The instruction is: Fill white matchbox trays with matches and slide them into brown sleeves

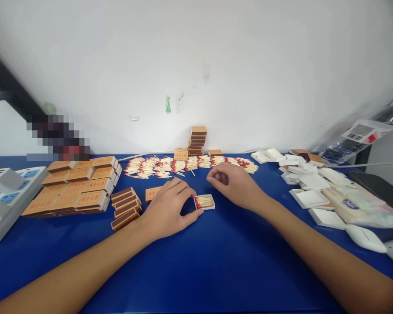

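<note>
My left hand (170,207) grips the left end of a small white matchbox tray (210,208) between thumb and fingers. Red-headed matches (204,201) lie inside that tray, most of the red heads toward its left side. Just above and to the right, my right hand (231,183) hovers with curled fingers drawn together; anything between the fingertips is hidden. Behind both hands, a long row of loose matches (165,166) spreads along the wall side of the blue table (196,270). Partly covered by my left hand is an orange matchbox (152,193).
Stacked matchboxes (75,187) and a slanted row of matchboxes (126,208) stand left. A matchbox tower (198,138) rises by the wall. On the right lie white trays (311,198), a tissue pack (363,203) and a wrapped bottle (363,135). A power strip (16,196) sits far left.
</note>
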Demonstrator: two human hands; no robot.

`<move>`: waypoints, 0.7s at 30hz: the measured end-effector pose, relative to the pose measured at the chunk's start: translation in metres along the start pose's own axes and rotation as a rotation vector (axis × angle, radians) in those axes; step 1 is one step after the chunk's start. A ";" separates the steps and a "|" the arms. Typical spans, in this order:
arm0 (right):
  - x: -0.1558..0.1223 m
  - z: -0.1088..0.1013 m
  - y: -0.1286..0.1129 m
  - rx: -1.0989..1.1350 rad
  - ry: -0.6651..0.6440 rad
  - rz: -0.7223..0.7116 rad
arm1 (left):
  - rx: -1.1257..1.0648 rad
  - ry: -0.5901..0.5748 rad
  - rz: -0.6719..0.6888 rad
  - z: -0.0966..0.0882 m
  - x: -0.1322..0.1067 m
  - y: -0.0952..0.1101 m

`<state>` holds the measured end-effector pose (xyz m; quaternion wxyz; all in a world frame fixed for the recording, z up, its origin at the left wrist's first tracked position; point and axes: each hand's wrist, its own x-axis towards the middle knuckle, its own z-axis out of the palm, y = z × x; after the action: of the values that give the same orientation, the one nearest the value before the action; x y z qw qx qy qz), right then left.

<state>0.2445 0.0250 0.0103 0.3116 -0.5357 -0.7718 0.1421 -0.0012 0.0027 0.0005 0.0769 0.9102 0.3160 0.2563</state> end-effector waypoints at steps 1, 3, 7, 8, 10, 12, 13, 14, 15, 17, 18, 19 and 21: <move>0.009 0.008 0.000 -0.009 0.026 0.050 | -0.006 -0.006 0.022 0.000 -0.001 0.001; 0.027 0.023 0.000 -0.037 0.029 0.108 | -0.025 -0.017 0.072 0.001 -0.002 0.003; 0.049 0.038 0.000 -0.056 -0.012 0.116 | -0.039 -0.027 0.106 0.000 -0.004 0.006; 0.050 0.038 0.000 -0.045 -0.028 0.111 | -0.031 -0.034 0.103 0.000 -0.004 0.007; 0.049 0.039 -0.002 -0.025 -0.050 0.099 | -0.014 -0.055 0.100 0.000 -0.005 0.009; 0.046 0.041 -0.008 -0.005 -0.061 0.079 | -0.014 -0.077 0.099 0.001 -0.005 0.010; 0.045 0.044 -0.012 0.005 -0.068 0.063 | -0.023 -0.086 0.098 0.002 -0.006 0.011; 0.044 0.047 -0.016 0.013 -0.077 0.045 | -0.037 -0.093 0.096 0.003 -0.006 0.013; 0.044 0.050 -0.020 0.018 -0.086 0.027 | -0.053 -0.096 0.097 0.004 -0.007 0.014; 0.043 0.056 -0.026 0.019 -0.091 0.003 | -0.079 -0.103 0.105 0.006 -0.008 0.016; 0.043 0.058 -0.027 0.016 -0.085 0.000 | -0.086 -0.106 0.110 0.007 -0.008 0.017; 0.043 0.059 -0.028 0.014 -0.077 0.000 | -0.090 -0.107 0.113 0.008 -0.009 0.018; 0.042 0.061 -0.029 0.011 -0.065 -0.009 | -0.100 -0.098 0.112 0.008 -0.009 0.017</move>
<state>0.1749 0.0596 -0.0062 0.2900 -0.5255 -0.7832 0.1623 0.0066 -0.0162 -0.0052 0.1230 0.9330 0.2471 0.2310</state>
